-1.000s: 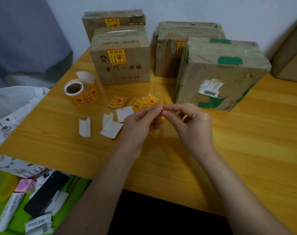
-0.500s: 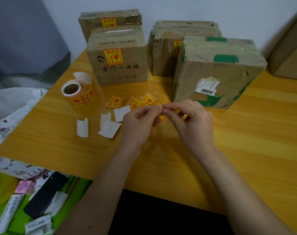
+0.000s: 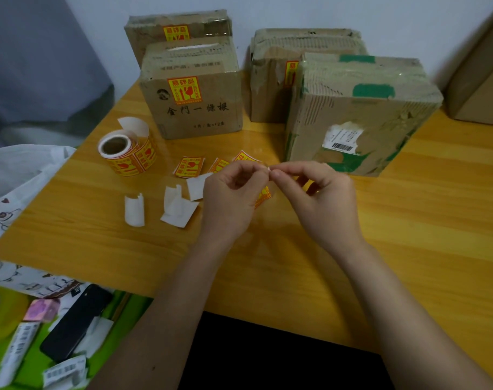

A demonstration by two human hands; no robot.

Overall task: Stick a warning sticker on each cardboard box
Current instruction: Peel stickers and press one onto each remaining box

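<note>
Cardboard boxes sit at the back of the table (image 3: 408,235), and the only one without a visible yellow label is the green-taped box (image 3: 360,116), straight ahead and a bit right of the hands, so the right hand (image 3: 321,204) is nearer. Both are pinched shut, fingertips meeting on a sticker (image 3: 263,197) that hangs under the left hand (image 3: 228,201), probably peeling the backing. Roll (image 3: 127,152), loose stickers (image 3: 189,166) and backing scraps (image 3: 177,209) lie off left, nothing blocks the way to that box.
</note>
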